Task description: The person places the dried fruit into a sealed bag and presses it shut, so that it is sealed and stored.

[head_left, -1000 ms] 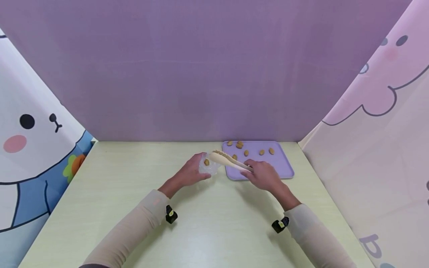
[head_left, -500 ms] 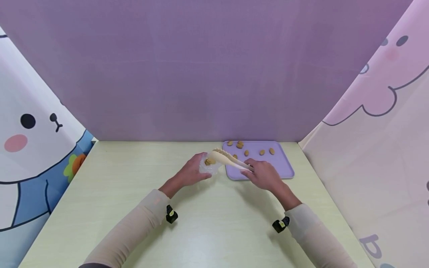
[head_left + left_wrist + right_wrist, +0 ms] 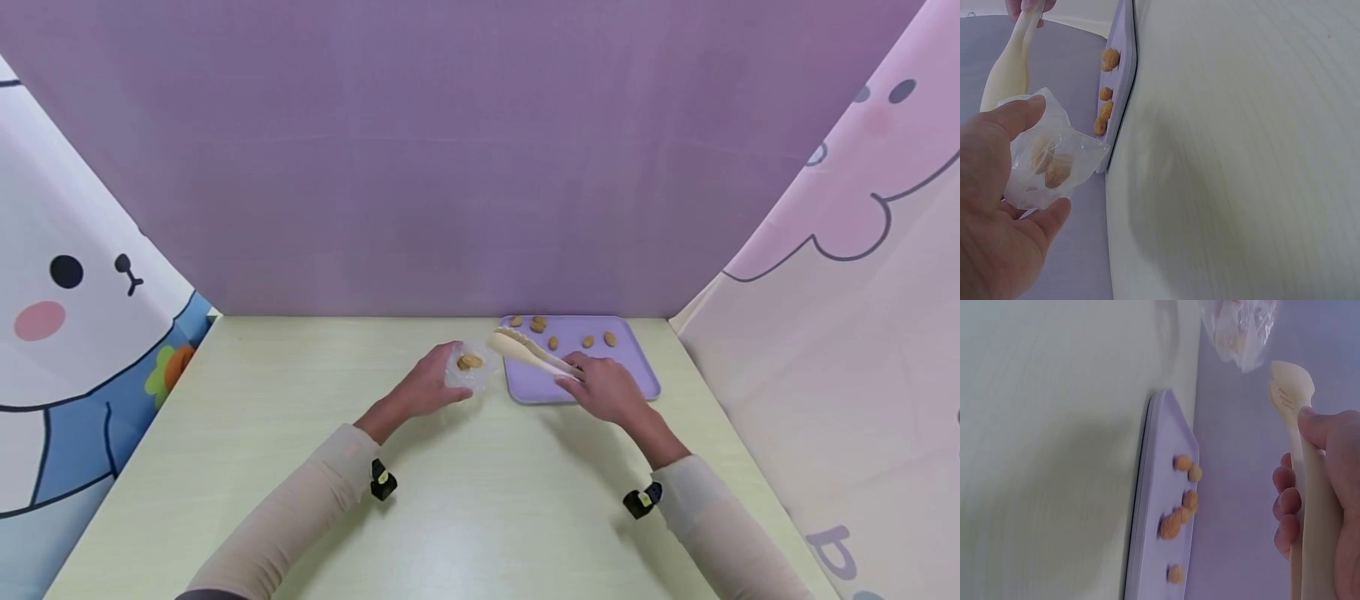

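Head view: the left hand [image 3: 431, 385] holds a small clear plastic bag [image 3: 470, 367] above the pale green worktop [image 3: 465, 500], fingers curled around its lower part. Two or three brown nuts [image 3: 470, 362] already lie inside the bag. At about 3 o'clock from the bag, the right hand [image 3: 609, 390] grips cream plastic tongs [image 3: 528, 353]; their tips are over the left edge of the purple tray [image 3: 637, 379] and appear to hold nothing. Around five nuts remain at the far side of the tray, at about 12 o'clock from the right hand. I judge the moving of nuts is partly done, with more left than finished.

Left wrist view: the thumb and fingers pinch the bag [image 3: 1047, 159], its mouth is open, and nuts show through the film. The tongs [image 3: 1009, 65] are just beside it.

Right wrist view: the fingers wrap the tongs [image 3: 1300, 462]; the arms look almost closed, nothing between them. Loose nuts [image 3: 1182, 509] lie on the tray [image 3: 1160, 456].
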A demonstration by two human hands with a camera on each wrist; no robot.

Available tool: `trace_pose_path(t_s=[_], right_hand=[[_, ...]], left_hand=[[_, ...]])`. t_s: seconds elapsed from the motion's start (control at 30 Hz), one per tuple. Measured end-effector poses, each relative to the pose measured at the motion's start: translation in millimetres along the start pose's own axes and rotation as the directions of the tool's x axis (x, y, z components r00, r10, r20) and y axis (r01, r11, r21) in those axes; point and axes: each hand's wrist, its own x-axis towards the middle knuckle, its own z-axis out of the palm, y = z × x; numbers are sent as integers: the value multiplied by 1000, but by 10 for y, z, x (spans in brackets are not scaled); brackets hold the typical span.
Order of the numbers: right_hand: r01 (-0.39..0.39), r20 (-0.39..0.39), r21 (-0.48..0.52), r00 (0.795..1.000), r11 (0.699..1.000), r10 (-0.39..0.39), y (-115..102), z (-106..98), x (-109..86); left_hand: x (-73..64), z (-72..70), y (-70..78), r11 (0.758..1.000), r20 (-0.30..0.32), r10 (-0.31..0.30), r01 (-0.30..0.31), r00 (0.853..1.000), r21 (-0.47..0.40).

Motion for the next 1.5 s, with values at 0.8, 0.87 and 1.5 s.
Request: trace_pose_path(t_s=[0.8, 0.87, 1.5], right_hand=[[-126, 47, -66, 991, 990, 129, 605, 1, -176], [-134, 50, -76, 989, 988, 138, 656, 16, -188], [-206, 74, -113, 974, 972, 215, 908, 57, -316]], left_hand=[[-30, -28, -15, 1000, 2, -27, 27, 1000, -3], [-31, -32, -18, 1000, 4, -28, 28, 1000, -3], [-31, -37, -47, 999, -2, -26, 26, 1000, -23]])
